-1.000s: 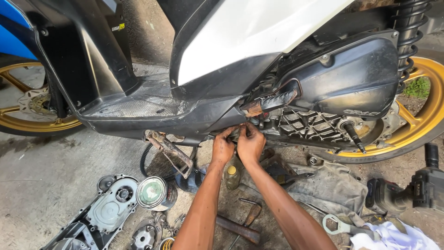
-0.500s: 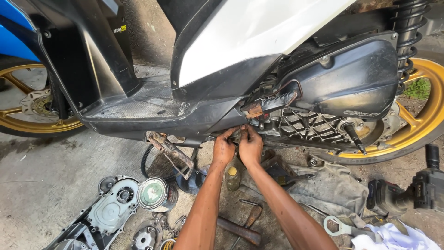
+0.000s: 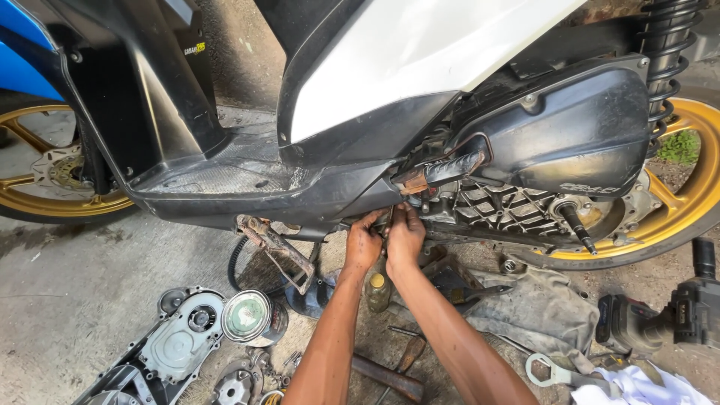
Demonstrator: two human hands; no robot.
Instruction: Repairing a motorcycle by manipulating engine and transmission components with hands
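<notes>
A scooter [image 3: 420, 82] with white and black body panels stands over the concrete, its transmission side opened up. My left hand [image 3: 364, 246] and my right hand [image 3: 405, 236] are pressed together under the black floorboard panel [image 3: 247, 180], at the front of the bare metal engine case [image 3: 510, 214]. Both hands' fingers curl around a small part at the engine's lower front edge; the part itself is hidden by the fingers. A folded footpeg [image 3: 442, 171] sticks out just above my hands.
A removed grey engine cover [image 3: 176, 349] and a round tin [image 3: 251, 316] lie at lower left. A small yellow-capped bottle [image 3: 377, 291], pliers [image 3: 465, 289], a wrench [image 3: 551, 371], a rag [image 3: 547, 307] and a power tool [image 3: 660, 319] lie around. Gold wheels [image 3: 679, 214] stand on both sides.
Both hands stay at the same spot under the scooter; they have shifted only slightly, fingers working at the engine's front edge.
</notes>
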